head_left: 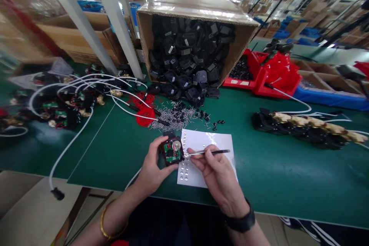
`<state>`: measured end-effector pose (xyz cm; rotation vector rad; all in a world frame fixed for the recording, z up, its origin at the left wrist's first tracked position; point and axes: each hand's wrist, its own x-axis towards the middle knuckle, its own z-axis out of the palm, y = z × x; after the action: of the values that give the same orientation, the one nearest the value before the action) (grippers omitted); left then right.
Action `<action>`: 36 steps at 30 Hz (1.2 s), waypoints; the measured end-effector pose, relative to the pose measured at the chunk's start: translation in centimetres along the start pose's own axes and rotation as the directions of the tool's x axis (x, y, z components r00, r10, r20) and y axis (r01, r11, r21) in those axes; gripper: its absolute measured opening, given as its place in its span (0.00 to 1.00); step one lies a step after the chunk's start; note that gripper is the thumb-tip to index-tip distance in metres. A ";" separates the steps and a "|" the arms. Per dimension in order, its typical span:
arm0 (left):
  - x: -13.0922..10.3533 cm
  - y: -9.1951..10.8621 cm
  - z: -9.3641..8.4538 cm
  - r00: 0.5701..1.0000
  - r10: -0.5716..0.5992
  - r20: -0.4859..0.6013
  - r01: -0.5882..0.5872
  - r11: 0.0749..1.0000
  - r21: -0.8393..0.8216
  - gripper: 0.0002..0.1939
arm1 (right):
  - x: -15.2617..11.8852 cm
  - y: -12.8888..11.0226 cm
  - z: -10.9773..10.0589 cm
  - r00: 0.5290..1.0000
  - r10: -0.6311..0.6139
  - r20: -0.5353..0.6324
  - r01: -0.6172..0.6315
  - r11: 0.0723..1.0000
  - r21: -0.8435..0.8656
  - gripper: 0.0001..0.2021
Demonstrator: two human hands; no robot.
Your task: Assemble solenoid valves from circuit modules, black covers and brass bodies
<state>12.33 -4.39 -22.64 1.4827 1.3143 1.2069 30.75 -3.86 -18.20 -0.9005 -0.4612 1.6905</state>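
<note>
My left hand [152, 167] grips a small black module [172, 151] with a green circuit board and a round metal disc showing in its open face. My right hand [215, 171] holds thin tweezers [209, 152] with the tip pointed left, right at the module's edge. Both hands hover over a white sheet [215, 140] that carries rows of small shiny round pieces [184, 169]. The sheet lies on the green mat [273, 177] near the table's front edge.
A cardboard box [196, 11] tipped on its side spills black housings behind the sheet. Small metal pins [173, 115] and red wire coils [144, 115] lie between. Wired assemblies with white cables [66, 100] pile at left; a row of brass-fitted units [311, 125] and red bins [259, 77] sit right.
</note>
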 end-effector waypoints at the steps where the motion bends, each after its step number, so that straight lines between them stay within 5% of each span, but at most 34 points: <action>1: -0.1 -0.2 0.0 1.000 0.027 0.009 -0.027 0.999 0.032 0.34 | -0.2 0.0 0.7 1.000 0.010 0.028 -0.010 1.000 0.001 0.12; 10: 0.2 -0.3 -0.2 0.997 0.071 0.022 -0.072 0.996 0.045 0.30 | 0.6 1.1 2.2 0.992 -0.112 -0.061 0.102 0.984 -0.143 0.12; 17: 0.3 0.3 0.1 0.999 -0.031 -0.027 0.032 0.999 0.022 0.44 | 0.9 1.2 2.3 0.988 -0.136 -0.069 0.123 0.977 -0.175 0.11; 36: 0.6 0.6 0.0 0.999 -0.004 -0.033 0.006 0.999 0.049 0.39 | 0.9 1.8 3.0 0.979 -0.171 -0.110 0.140 0.960 -0.241 0.13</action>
<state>12.49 -3.89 -21.94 1.4990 1.3776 1.2085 27.27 -3.12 -17.85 -1.1077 -0.6338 1.4440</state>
